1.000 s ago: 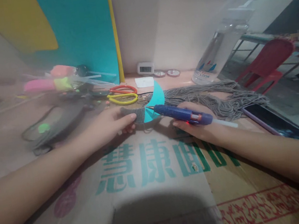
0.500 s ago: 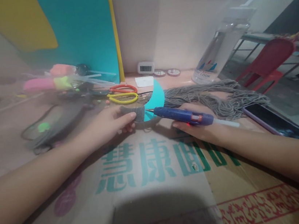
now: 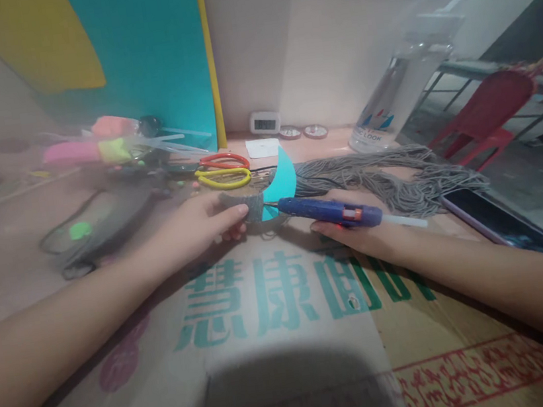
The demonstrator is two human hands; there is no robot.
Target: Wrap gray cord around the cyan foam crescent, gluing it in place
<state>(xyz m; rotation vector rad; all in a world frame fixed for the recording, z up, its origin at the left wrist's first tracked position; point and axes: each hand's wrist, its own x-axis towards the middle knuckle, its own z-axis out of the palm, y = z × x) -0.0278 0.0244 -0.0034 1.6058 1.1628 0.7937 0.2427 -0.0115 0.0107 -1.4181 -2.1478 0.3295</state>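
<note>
My left hand pinches a turquoise crescent by its left end, thumb on top. That end is wrapped in grey yarn, while the right part is bare and points upward. In my right hand is a blue glue gun, its fingers closed around the body and a small red light glowing on it. The gun's metal nozzle is at the crescent, by the edge of the wrapped yarn. A pale glue stick sticks out of the gun's back end.
Behind my hands lie scissors with red and yellow handles. Grey yarn hanks spread to the right, beside a phone and a clear bottle. A small digital clock stands by the wall. Printed cardboard covers the table.
The glue gun has shifted slightly left, its nozzle moving a little along the crescent toward the yarn. The crescent's free tip has tilted slightly left. My left hand has barely moved.
</note>
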